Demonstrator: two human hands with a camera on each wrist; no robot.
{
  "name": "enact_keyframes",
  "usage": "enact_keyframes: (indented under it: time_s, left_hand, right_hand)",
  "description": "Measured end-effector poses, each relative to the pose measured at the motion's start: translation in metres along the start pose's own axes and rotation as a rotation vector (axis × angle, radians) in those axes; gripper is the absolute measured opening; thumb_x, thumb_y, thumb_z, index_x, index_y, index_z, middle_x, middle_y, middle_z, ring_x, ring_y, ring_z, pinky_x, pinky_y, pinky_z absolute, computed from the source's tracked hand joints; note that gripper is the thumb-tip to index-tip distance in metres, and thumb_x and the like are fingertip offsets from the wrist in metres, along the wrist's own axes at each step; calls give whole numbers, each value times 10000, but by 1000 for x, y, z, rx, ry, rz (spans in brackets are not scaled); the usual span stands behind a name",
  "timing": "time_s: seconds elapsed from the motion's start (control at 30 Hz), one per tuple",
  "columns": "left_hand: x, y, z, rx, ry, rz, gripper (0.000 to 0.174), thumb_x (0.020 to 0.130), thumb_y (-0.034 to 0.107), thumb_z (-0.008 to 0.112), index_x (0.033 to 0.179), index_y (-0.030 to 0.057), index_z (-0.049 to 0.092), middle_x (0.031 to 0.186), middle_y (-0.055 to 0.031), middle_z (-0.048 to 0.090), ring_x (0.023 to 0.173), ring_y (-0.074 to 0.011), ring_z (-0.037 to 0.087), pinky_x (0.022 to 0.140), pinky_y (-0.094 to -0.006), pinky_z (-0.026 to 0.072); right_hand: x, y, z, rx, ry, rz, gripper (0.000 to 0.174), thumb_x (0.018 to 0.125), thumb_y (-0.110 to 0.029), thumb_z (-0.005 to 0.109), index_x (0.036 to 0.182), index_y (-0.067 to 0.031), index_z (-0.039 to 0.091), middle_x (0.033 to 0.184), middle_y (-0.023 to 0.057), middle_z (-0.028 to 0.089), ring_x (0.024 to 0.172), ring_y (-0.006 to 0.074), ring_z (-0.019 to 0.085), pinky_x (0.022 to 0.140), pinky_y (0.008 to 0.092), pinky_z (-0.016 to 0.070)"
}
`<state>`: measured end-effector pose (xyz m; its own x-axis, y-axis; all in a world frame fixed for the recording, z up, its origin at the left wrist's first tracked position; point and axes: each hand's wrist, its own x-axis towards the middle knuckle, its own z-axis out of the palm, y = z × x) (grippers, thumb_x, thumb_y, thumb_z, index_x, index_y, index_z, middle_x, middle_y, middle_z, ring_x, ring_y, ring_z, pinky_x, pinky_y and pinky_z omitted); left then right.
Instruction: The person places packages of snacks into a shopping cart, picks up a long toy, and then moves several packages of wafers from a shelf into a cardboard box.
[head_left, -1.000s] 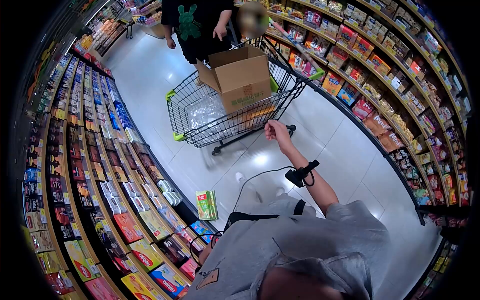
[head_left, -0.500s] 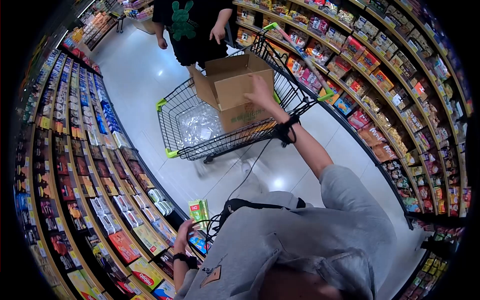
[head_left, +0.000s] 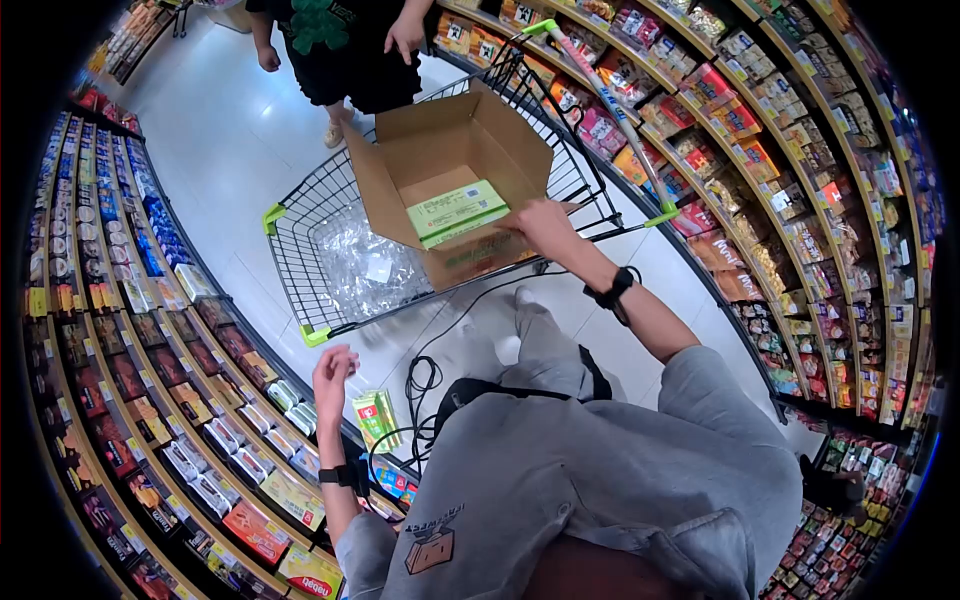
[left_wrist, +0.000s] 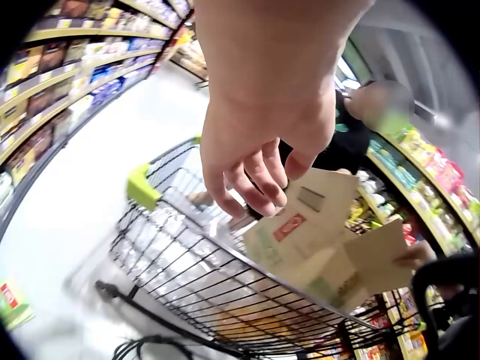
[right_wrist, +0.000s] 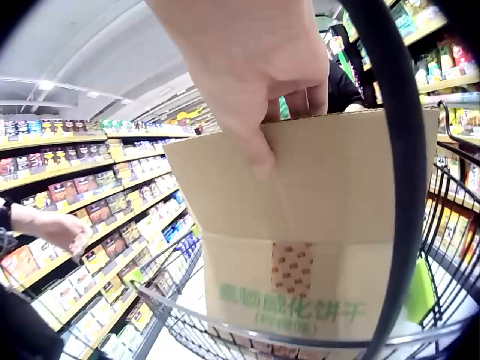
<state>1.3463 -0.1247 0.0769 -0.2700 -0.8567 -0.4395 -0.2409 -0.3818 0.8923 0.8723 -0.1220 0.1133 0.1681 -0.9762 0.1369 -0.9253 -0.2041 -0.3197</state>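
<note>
My right hand (head_left: 548, 228) grips the upper edge of a brown cardboard carton (right_wrist: 292, 195). In the right wrist view its thumb presses the outer face and the fingers go over the edge, partly hidden. The carton stands in a black wire shopping cart (head_left: 272, 218) with green corners. A light green packet (head_left: 458, 212) lies inside the carton, visible in the head view. My left hand (head_left: 333, 375) hovers beside the cart's near left corner, fingers loosely bent and holding nothing. Next to the carton, clear plastic packaging (head_left: 370, 265) fills part of the cart.
Green packs (head_left: 376, 420) lie on the floor by the left shelf (head_left: 230, 455). Shelves of packaged snacks (head_left: 740, 190) line the right side. Another person (head_left: 340, 40) stands beyond the cart. A black cable (head_left: 425, 375) hangs near my waist.
My right hand has gone from in front of the cart to the carton and now holds its edge. My left hand has risen from beside the shelf toward the cart. The green packet has come into view.
</note>
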Motion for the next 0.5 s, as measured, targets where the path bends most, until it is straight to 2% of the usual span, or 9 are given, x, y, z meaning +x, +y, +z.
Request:
enact_keyframes:
  time_s: [0.03, 0.1, 0.17, 0.23, 0.3, 0.33, 0.37, 0.43, 0.5]
  left_hand:
    - [11, 20, 9, 44, -61, 109, 222, 960, 112, 540, 1157, 19, 584, 974, -69, 676, 887, -131, 622, 796, -269, 492]
    - [28, 72, 42, 152, -116, 273, 195, 953, 97, 555, 1120, 6, 596, 933, -71, 683, 887, -124, 630, 781, -275, 495]
    - [34, 135, 88, 312, -144, 288, 177, 942, 87, 565, 1082, -13, 607, 905, -87, 690, 876, -140, 654, 768, -286, 501]
    - [54, 166, 136, 468, -235, 433, 217, 900, 120, 613, 1052, -36, 614, 905, -147, 698, 871, -237, 683, 774, -325, 514]
    - [84, 169, 181, 742, -339, 509, 339, 853, 226, 659, 1053, -45, 617, 974, -208, 679, 918, -344, 661, 800, -382, 514]
    - [105, 153, 199, 894, -407, 533, 446, 813, 332, 681, 1049, -42, 625, 1033, -253, 652, 962, -415, 623, 825, -425, 502]
    - [130, 138, 213, 1140, -550, 391, 673, 784, 490, 711, 1219, -7, 580, 1104, -244, 643, 1040, -385, 616, 891, -417, 490]
    - [160, 118, 241, 1129, -692, 87, 834, 758, 643, 669, 1277, 1, 547, 1167, -249, 623, 1095, -370, 598, 931, -403, 477]
    - [176, 103, 246, 1034, -815, 49, 944, 735, 737, 624, 1316, 0, 521, 1232, -246, 595, 1152, -350, 574, 974, -384, 458]
  right_hand:
    - [-9, 5, 10, -106, -89, 11, 282, 729, -132, 683, 1001, -181, 738, 786, 91, 680, 725, 295, 630, 639, 396, 517]
    - [-23, -6, 8, -30, -103, 29, 267, 742, -171, 668, 1003, -148, 724, 805, 78, 685, 778, 288, 631, 673, 394, 530]
    - [-37, -7, 16, 24, -88, 17, 279, 741, -183, 673, 1012, -141, 721, 827, 73, 683, 808, 280, 619, 696, 384, 527]
    - [-45, -5, 20, 71, -54, 4, 292, 739, -196, 677, 1022, -135, 718, 848, 69, 681, 838, 273, 606, 719, 375, 524]
    - [-49, 0, 20, 197, -33, -78, 356, 763, -299, 697, 1061, -103, 700, 889, 80, 684, 863, 286, 600, 768, 395, 511]
    - [-46, -2, 7, 228, -198, -14, 487, 781, -426, 699, 1112, -69, 678, 943, 110, 690, 889, 312, 601, 800, 393, 508]
    - [-44, 3, 9, 358, -211, 16, 566, 773, -477, 698, 1152, -59, 655, 1022, 139, 674, 973, 324, 586, 866, 421, 481]
    - [-50, 12, 20, 477, -199, 20, 646, 765, -529, 697, 1193, -50, 632, 1101, 168, 657, 1058, 336, 572, 931, 449, 454]
    - [-60, 19, 30, 282, -173, -24, 721, 751, -507, 711, 1319, -95, 546, 1299, 202, 549, 1231, 362, 480, 1049, 523, 343]
